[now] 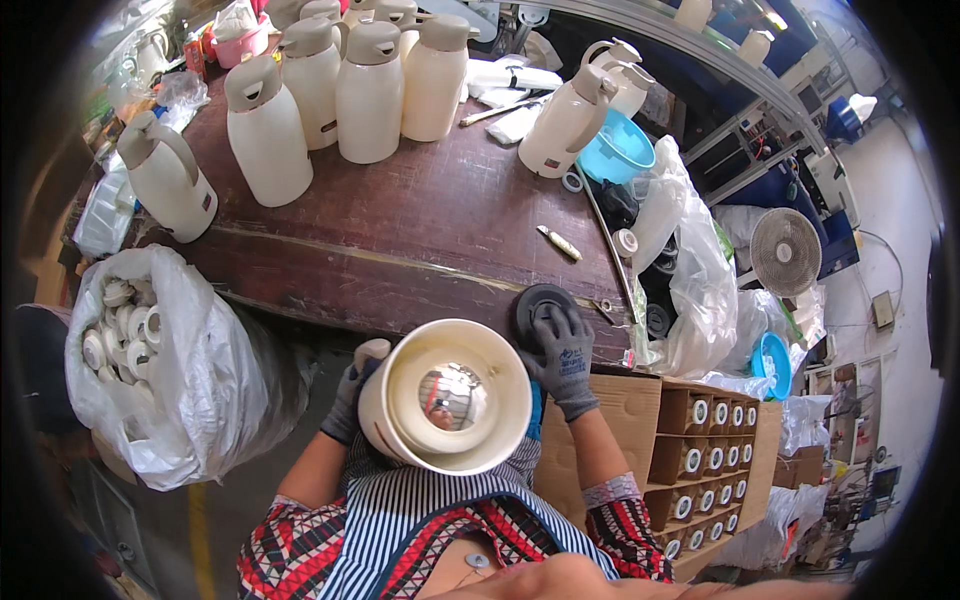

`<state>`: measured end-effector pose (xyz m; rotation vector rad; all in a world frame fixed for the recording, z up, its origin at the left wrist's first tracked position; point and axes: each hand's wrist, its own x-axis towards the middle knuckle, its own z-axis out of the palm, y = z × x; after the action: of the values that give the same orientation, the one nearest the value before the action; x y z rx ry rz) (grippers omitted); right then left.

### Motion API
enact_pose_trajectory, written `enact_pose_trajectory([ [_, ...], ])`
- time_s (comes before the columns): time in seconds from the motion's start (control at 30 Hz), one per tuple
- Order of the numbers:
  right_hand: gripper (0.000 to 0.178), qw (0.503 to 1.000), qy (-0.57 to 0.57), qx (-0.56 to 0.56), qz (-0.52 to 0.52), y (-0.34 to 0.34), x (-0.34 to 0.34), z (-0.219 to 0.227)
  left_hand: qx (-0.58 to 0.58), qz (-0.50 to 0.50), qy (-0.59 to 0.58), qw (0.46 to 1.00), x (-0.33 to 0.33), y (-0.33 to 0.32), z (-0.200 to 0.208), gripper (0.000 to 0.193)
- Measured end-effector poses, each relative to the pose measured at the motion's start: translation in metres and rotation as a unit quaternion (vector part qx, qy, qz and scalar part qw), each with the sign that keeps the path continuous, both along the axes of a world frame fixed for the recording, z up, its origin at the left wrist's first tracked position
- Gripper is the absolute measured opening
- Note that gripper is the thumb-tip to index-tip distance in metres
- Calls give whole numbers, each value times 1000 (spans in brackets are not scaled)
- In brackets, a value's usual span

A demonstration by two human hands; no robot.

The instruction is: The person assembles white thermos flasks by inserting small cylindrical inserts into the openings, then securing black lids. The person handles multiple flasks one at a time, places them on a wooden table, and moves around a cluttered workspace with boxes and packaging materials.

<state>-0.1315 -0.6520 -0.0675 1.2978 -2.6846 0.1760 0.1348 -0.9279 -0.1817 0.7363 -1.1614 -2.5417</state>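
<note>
My left hand (352, 390), in a grey glove, is closed against the left side of a thermos jug body (377, 412). The jug's open round end faces up. Inside it, a cream ring surrounds a shiny silver, mirror-like dome (452, 395). On the right, my gloved right hand (563, 365) has its fingers over the near edge of a black round disc (540, 298), gripping it at the table's front edge. The thumb is partly hidden behind the jug's rim.
Several finished-looking thermos jugs (370, 105) stand across the dark table (400, 215). A small tube (559, 243) lies there too. At left is a plastic sack (215, 370) of white rings; at right, a carton (600, 440) with cylindrical pieces in compartments, a blue basin (618, 150) and a fan (785, 252).
</note>
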Motion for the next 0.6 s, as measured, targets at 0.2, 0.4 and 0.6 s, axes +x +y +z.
enact_pose_trajectory([
  [0.2, 86, 981, -39, 44, -182, -58, 0, -8, -53, 78, 48, 994, 20, -15, 34, 31],
  [0.4, 76, 979, -68, 18, -190, -47, -19, -17, -205, 90, 22, 974, 22, -34, 49, 28],
  [0.6, 82, 981, -52, 32, -184, -46, -37, -19, -142, 104, 105, 979, 10, -32, 55, 23],
])
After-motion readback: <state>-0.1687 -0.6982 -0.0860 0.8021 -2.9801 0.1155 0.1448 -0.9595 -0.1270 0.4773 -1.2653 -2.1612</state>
